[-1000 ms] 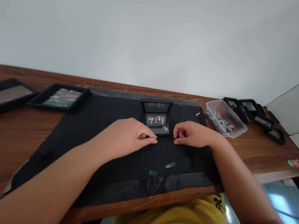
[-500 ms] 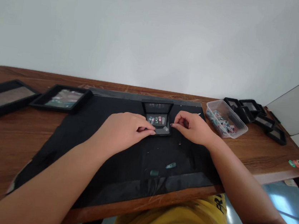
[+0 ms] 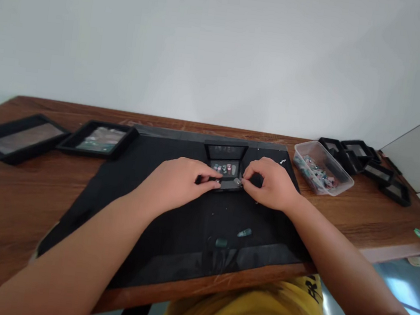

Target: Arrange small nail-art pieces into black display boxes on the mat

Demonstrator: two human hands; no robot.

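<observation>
Nail case (image 3: 226, 169) between both hands

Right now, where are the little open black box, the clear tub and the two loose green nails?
little open black box (image 3: 226, 153), head view, raised lid.
clear tub (image 3: 339, 184), head view, near rim.
loose green nails (image 3: 244, 232), head view, right nail.

Bare forearms, no watch or rings showing; left hand (image 3: 177, 181) and right hand (image 3: 273, 185) ungloved. Yellow T-shirt (image 3: 253, 314), black lettering, short sleeve.
</observation>
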